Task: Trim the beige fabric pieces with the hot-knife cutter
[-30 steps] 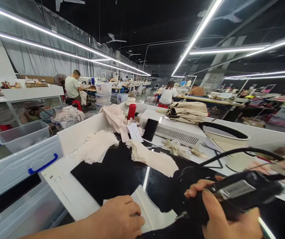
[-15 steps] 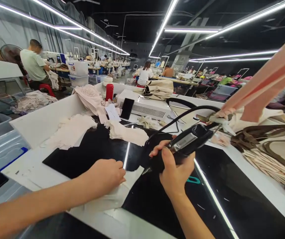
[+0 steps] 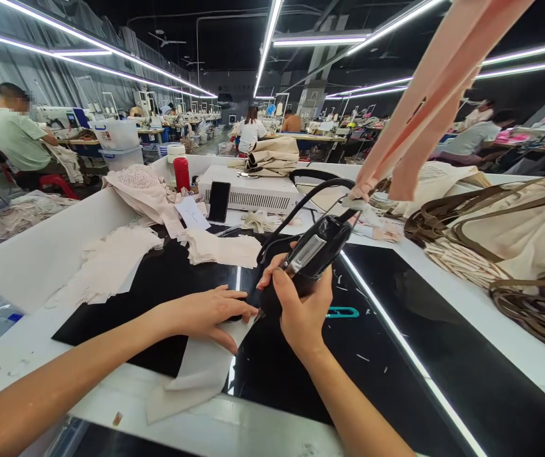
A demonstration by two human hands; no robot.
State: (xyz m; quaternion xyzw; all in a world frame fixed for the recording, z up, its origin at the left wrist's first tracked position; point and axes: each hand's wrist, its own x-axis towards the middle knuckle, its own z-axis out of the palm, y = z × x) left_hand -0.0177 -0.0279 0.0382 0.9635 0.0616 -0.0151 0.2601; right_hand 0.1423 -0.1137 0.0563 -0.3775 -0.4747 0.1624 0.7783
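Observation:
My right hand [image 3: 303, 304] is wrapped round a black corded tool [image 3: 317, 251] with a silver plate on its side. The tool's pointed tip is angled down at the edge of a pale fabric piece [image 3: 210, 362]. Fingers apart, my left hand [image 3: 218, 312] rests over the upper part of that fabric, its fingertips close to the tip. The fabric lies on the glossy black surface [image 3: 296, 374] and reaches over its front edge. A teal tool with an open loop [image 3: 342, 312] lies just right of my right hand.
Pale fabric stacks [image 3: 225, 247] lie beyond my hands, near a phone [image 3: 218, 202], a red bottle [image 3: 181, 174] and a white vented box [image 3: 253, 190]. Pink strips [image 3: 432, 95] hang at the right above brown-trimmed fabric [image 3: 505, 222]. A person in light green [image 3: 15, 136] sits far left.
My left hand has opened from closed fingers and now spreads over the fabric, which lies turned more toward the front. The tool is more upright in my right hand. The view has shifted right.

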